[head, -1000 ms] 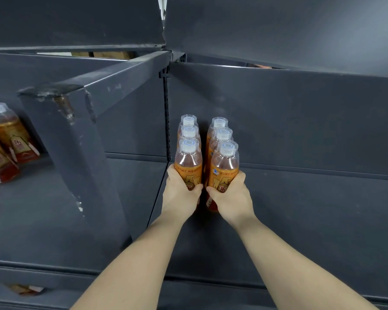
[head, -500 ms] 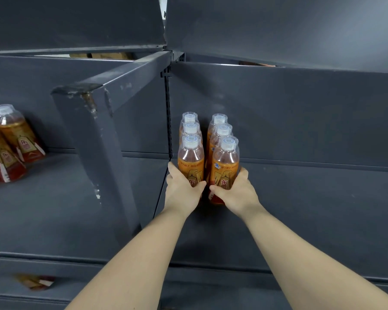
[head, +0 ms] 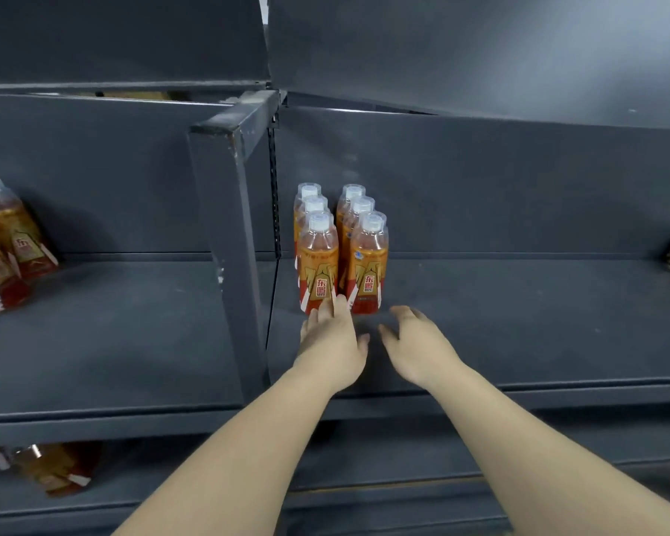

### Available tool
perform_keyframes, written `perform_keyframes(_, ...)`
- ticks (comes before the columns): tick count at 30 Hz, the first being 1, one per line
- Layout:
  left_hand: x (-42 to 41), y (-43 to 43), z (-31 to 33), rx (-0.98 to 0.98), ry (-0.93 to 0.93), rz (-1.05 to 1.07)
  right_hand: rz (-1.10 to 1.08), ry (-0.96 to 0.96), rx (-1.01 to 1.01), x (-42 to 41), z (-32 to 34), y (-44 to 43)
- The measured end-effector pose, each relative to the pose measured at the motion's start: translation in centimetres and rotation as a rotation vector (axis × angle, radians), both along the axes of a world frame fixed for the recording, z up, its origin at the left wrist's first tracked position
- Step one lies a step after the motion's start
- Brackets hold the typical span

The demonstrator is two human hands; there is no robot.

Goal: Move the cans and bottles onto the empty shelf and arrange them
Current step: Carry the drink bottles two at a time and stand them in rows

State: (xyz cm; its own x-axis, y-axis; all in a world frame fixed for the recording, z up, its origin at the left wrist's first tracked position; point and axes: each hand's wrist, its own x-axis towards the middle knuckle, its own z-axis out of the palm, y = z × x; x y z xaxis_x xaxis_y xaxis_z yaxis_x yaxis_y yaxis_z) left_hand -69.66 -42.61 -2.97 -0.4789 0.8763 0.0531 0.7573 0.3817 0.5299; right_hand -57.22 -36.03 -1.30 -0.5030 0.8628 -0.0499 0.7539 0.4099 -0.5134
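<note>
**Gently square the block, low at the base**

Broadly, the shelf (head: 519, 326) is bare to the right, so the six bottles (head: 341, 261) set its pattern. They stand upright in two rows of three at the shelf's left end, just beside the divider (head: 229, 245), with labels facing out. The left hand (head: 331, 342) lies flat, its straight fingers (head: 337, 309) reaching the foot of the front pair at the seam between them. Whether they press or merely brush I cannot tell. The right hand (head: 418, 342) is loosely spread and holds nothing, just short of the front right bottle. Any nudge is best given low, near the base. These are tall and narrow, and a push at the shoulder would likely topple the row behind. Keep both rows tight together and parallel to the divider. Some spare bottles (head: 8, 245) stand in the left bay, so the next load should go directly to the right of this block.
</note>
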Motion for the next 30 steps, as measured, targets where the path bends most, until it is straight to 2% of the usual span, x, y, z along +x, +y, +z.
perform_keyframes(6, 1.5, -3.4, 0.5, -0.029, 0.16, -0.137, 0.055, -0.128, 0.098, 2.5, 0.0, -2.5)
perform_keyframes(12, 3.4, -7.0, 1.3, -0.061, 0.205, -0.101, 0.138, -0.168, 0.165, 3.8, 0.8, -5.4)
perform_keyframes(17, 5.2, -11.2, 0.7, -0.09, 0.249, -0.059, 0.218, -0.172, 0.139, 5.2, 0.5, -8.8)
perform_keyframes(21, 6.0, -14.9, 0.2, -0.057, 0.23, 0.02, 0.31, -0.161, 0.157, 5.5, 0.4, -12.0)
perform_keyframes(30, 3.6, -25.9, 2.2, -0.129, 0.301, 0.31, 0.566, -0.121, 0.201, 1.0, 1.5, -19.5)
